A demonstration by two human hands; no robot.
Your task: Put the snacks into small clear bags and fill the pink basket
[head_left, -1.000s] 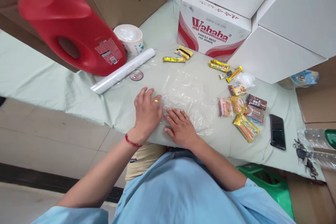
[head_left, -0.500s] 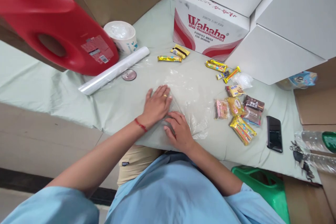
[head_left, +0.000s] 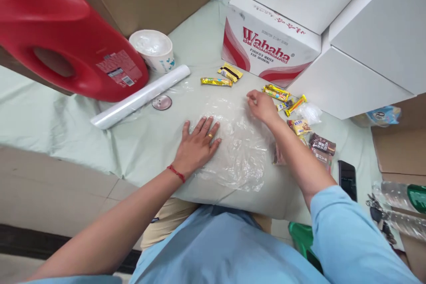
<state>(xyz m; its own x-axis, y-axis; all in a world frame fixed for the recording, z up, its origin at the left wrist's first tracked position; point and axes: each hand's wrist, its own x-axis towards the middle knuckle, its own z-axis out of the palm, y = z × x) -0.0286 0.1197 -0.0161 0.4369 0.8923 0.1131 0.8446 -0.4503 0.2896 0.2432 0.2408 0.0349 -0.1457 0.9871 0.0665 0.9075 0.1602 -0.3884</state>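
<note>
A thin, crinkled clear plastic sheet or bag is spread on the cloth-covered table in front of me. My left hand presses flat on its left side, fingers spread, a ring on one finger and a red string at the wrist. Near the sheet's upper right edge is my right hand, its fingers loosely bent and somewhat apart, with nothing visible in them. Just beyond it lie yellow-wrapped snack bars. Two more yellow snack packets, a bar and a wider one, lie behind the sheet.
A plastic film roll, round disc, paper tub and big red jug stand or lie at left. A Wahaba-like printed carton bounds the back. Wrapped snacks, a phone and bottles are at right.
My right hand has moved away from me and to the right, from beside the left hand to the sheet's far right edge. The left hand stays on the plastic with fingers more spread.
</note>
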